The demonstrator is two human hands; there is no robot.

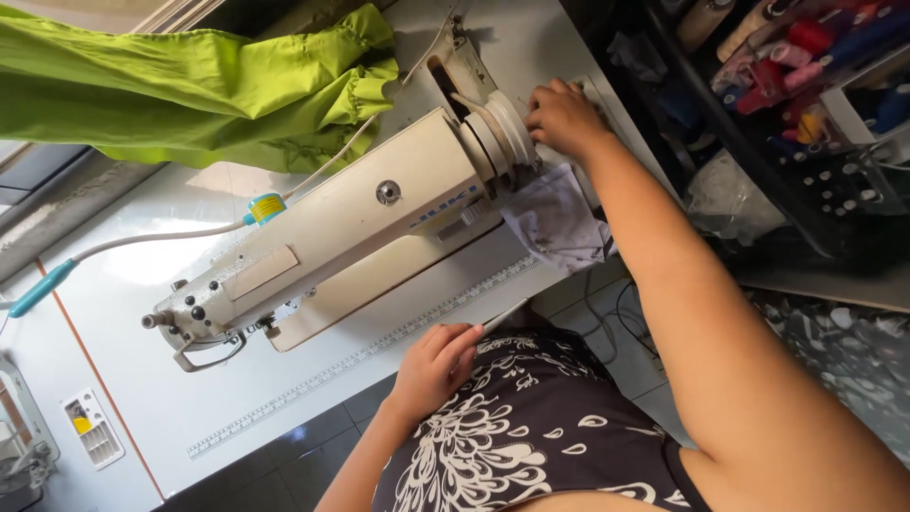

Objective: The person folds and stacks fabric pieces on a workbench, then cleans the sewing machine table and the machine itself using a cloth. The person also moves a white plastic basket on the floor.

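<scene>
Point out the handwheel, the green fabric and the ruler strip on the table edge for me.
handwheel point(510, 133), head view, on its white rim beside the right hand point(561, 118).
green fabric point(190, 85), head view, on the middle of the bunched cloth.
ruler strip point(360, 360), head view, on its middle stretch along the table edge.

— What are you working on there?
— Your white table point(142, 398) fills the left and centre of the frame. A cream sewing machine point(360, 223) stands across its middle, green fabric point(209, 85) lies upper left, and a ruler strip point(360, 358) runs along the near edge.
</scene>
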